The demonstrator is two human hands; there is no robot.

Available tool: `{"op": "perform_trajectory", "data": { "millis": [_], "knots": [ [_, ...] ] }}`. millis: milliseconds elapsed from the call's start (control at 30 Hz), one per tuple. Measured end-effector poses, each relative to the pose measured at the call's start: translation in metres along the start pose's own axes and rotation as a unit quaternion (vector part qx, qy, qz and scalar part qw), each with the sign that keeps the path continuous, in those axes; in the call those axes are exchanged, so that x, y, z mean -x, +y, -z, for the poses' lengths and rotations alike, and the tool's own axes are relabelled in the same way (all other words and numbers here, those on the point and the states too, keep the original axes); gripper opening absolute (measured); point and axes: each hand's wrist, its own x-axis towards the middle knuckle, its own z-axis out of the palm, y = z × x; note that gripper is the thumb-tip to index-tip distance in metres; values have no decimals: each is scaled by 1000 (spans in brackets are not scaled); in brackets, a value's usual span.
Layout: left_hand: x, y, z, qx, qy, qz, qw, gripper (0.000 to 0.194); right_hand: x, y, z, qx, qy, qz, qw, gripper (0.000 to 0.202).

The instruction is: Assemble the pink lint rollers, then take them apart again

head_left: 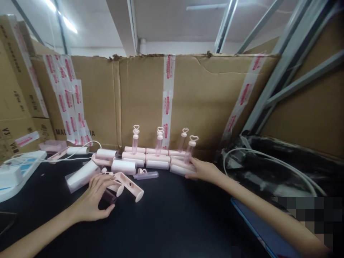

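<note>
Left hand [94,197] at eight o'clock, perhaps holding a dark tube [109,197]; right hand [205,170] at five, gripping a pink case [179,167].

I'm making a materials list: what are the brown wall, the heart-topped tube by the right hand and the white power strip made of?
The brown wall looks like matte cardboard, with a ragged top edge. The heart-topped tube is probably smooth plastic: its pinkish body is see-through, though glass is possible. The power strip seems hard, smooth plastic, judging by its white molded shell.
</note>
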Motion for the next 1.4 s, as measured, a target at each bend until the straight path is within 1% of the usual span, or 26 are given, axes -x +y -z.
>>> {"op": "perform_trajectory", "data": {
  "millis": [67, 133, 233, 300, 367, 433, 500, 600, 667, 733, 800, 833, 867, 900, 933, 1000, 1033, 1067, 1100, 1167, 1233, 1267, 1300, 1333, 1367, 1400],
  "knots": [
    [-4, 14, -1, 9, 27, -35, 999, 53, 25, -2, 1, -2, 4, 15, 1000, 50],
    [-16, 37, -5, 45, 25, -77, 996, 53, 54, -10, 0, -2, 23, 48, 999, 47],
    [-50, 81, -15, 128, -62, -119, 983, 59, 94, -29, -2, -3, 58, 98, 993, 46],
    [-75, 105, -24, 178, -83, -114, 974, 73, 112, -43, -3, -32, 75, 113, 990, 47],
    [-94, 117, -33, 248, -125, -81, 957, 84, 123, -53, -3, -92, 85, 119, 985, 44],
    [-104, 119, -41, 318, -164, -29, 933, 90, 128, -59, -3, -162, 82, 114, 977, 38],
    [-107, 114, -46, 367, -176, 9, 913, 92, 129, -62, -4, -217, 70, 102, 968, 32],
    [-104, 102, -47, 390, -178, 21, 903, 93, 126, -63, -3, -257, 87, 87, 959, 28],
    [-104, 93, -44, 384, -185, 34, 904, 91, 120, -61, -1, -274, 149, 69, 948, 27],
    [-108, 83, -38, 375, -180, 52, 908, 92, 112, -57, 5, -300, 240, 60, 921, 25],
    [-114, 76, -28, 384, -148, 61, 909, 98, 106, -53, 13, -320, 327, 74, 886, 26],
    [-117, 73, -21, 407, -126, 61, 903, 99, 105, -52, 17, -315, 355, 85, 876, 26],
    [-121, 73, -15, 450, -103, 66, 885, 96, 106, -52, 21, -302, 366, 99, 875, 26],
    [-123, 74, -9, 510, -92, 77, 852, 89, 108, -54, 22, -286, 364, 110, 879, 26],
    [-125, 77, -3, 579, -106, 97, 803, 79, 111, -58, 23, -270, 351, 120, 889, 24],
    [-126, 88, 4, 684, -187, 155, 688, 68, 121, -68, 19, -237, 306, 156, 909, 19],
    [-124, 94, 6, 702, -238, 185, 645, 68, 126, -73, 16, -226, 281, 182, 915, 18],
    [-122, 101, 7, 699, -289, 205, 621, 69, 130, -77, 13, -219, 263, 204, 917, 19],
    [-120, 107, 7, 685, -325, 215, 616, 69, 134, -80, 11, -215, 247, 220, 919, 20],
    [-116, 115, 7, 651, -336, 219, 644, 63, 138, -80, 8, -228, 249, 213, 917, 24],
    [-114, 118, 7, 622, -302, 228, 685, 55, 137, -73, 12, -244, 286, 174, 910, 27],
    [-113, 118, 7, 609, -274, 242, 704, 54, 136, -68, 15, -259, 325, 157, 896, 29],
    [-113, 117, 7, 596, -249, 256, 719, 55, 135, -63, 19, -288, 368, 142, 873, 31],
    [-113, 116, 7, 586, -230, 267, 730, 56, 134, -59, 24, -329, 413, 127, 840, 32],
    [-112, 116, 5, 579, -216, 272, 737, 57, 135, -56, 27, -378, 444, 112, 805, 31],
    [-112, 116, 4, 575, -206, 272, 743, 57, 136, -54, 30, -428, 453, 101, 775, 33]
  ]
}}
